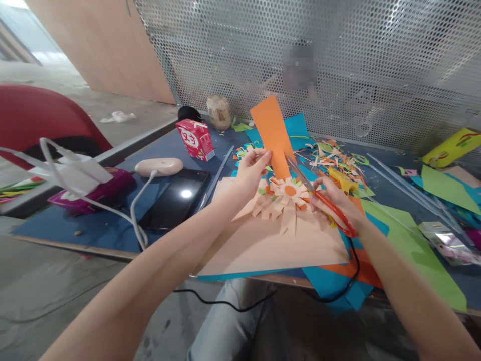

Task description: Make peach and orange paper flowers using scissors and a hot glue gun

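Observation:
My left hand [256, 169] pinches a strip of orange paper [271, 128] by its left edge and holds it upright over the desk. In my right hand [330, 198] is a pair of scissors [338, 213] with red handles, its blades pointing up and left against the strip's right edge. Below the hands, paper flowers [290, 190] in peach with orange centres lie on a peach sheet [270, 245]. A yellow glue gun [342, 181] lies just behind my right hand, partly hidden by it.
Several paper scraps [330, 155] cover the desk's back. To the left are a black phone [176, 198], a pink snack box [194, 139] and a white charger with cables [80, 173]. Green sheets [409, 235] lie right; a perforated metal panel [233, 55] stands behind.

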The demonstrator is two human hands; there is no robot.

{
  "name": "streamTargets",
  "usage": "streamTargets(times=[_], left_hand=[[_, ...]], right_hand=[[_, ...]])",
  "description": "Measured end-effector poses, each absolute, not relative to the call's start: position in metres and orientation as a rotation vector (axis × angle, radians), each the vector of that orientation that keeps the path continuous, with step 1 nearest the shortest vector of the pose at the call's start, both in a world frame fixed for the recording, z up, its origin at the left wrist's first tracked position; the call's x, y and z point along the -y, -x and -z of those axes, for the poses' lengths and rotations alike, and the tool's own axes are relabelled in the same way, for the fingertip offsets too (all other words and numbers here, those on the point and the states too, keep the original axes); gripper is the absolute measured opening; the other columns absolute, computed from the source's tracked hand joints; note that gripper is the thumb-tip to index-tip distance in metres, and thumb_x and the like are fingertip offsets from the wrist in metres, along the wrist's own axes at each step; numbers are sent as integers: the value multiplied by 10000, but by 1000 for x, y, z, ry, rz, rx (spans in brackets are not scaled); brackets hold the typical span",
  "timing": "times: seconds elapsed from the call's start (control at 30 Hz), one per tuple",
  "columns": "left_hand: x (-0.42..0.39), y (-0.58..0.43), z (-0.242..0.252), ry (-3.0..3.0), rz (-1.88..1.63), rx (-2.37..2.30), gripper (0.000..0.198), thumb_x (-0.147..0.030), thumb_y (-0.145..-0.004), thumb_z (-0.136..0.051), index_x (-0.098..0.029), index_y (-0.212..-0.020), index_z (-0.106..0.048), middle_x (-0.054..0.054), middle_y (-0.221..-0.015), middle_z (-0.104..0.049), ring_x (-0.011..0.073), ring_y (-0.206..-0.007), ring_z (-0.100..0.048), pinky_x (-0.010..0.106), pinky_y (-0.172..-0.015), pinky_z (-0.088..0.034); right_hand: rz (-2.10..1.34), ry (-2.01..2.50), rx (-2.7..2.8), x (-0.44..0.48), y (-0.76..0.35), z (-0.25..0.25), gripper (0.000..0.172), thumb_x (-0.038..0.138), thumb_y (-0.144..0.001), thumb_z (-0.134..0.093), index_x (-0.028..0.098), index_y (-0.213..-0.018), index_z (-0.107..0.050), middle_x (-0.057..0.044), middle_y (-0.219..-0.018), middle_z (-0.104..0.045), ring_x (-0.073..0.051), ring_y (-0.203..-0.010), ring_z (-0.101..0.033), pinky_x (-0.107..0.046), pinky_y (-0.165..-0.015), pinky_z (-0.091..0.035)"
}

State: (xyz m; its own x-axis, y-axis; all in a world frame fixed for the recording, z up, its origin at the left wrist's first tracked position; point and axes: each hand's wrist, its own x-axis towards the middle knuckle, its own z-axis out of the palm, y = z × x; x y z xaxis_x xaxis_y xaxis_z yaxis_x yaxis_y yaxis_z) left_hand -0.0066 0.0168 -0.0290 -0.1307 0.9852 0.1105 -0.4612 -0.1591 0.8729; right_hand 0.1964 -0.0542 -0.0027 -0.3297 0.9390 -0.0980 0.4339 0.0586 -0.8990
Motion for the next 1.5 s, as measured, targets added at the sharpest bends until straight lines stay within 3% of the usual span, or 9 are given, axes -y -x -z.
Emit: streamTargets(times=[0.37,0.7,0.97,1.17,1.5], left_hand=[[-3,1,28,-1115,-1403,-721,231,-255,-627,-746,-164,-680,-540,-32,-638,-616,62,-560,-569,170,-493,-425],[6,3,15,-912,-1330,-651,245,-203,-646,-740,-167,-673,-500,-66,-562,-582,58,-515,-602,170,-497,-454],[8,-1,17,-1011,-1166,-609,261,-200,-596,-760,-145,-736,-547,-16,-623,-656,95,-537,-650,154,-464,-426],[6,1,18,-1099,-1195,-663,298,-233,-598,-776,-140,-743,-533,14,-635,-674,120,-536,-662,165,-449,-421],[3,4,20,-1163,-1227,-688,325,-270,-582,-777,-158,-730,-510,25,-629,-692,166,-564,-683,181,-435,-421]], right_hand=[[-1224,1292,1722,54,-194,3,385,467,-747,-626,259,-899,-339,99,-570,-472,-65,-355,-398,-186,-331,-307],[-1207,1304,1746,54,-194,5,384,465,-749,-619,252,-896,-335,95,-607,-504,-56,-352,-409,-178,-313,-336],[-1251,1216,1714,56,-192,4,405,465,-733,-636,252,-904,-337,105,-570,-430,-65,-355,-409,-195,-316,-350],[-1216,1263,1717,55,-193,4,375,390,-747,-620,245,-971,-357,84,-631,-495,-53,-349,-385,-194,-316,-324],[-1127,1276,1792,51,-197,8,327,395,-758,-593,243,-912,-347,68,-631,-500,-88,-506,-510,-186,-423,-362]])
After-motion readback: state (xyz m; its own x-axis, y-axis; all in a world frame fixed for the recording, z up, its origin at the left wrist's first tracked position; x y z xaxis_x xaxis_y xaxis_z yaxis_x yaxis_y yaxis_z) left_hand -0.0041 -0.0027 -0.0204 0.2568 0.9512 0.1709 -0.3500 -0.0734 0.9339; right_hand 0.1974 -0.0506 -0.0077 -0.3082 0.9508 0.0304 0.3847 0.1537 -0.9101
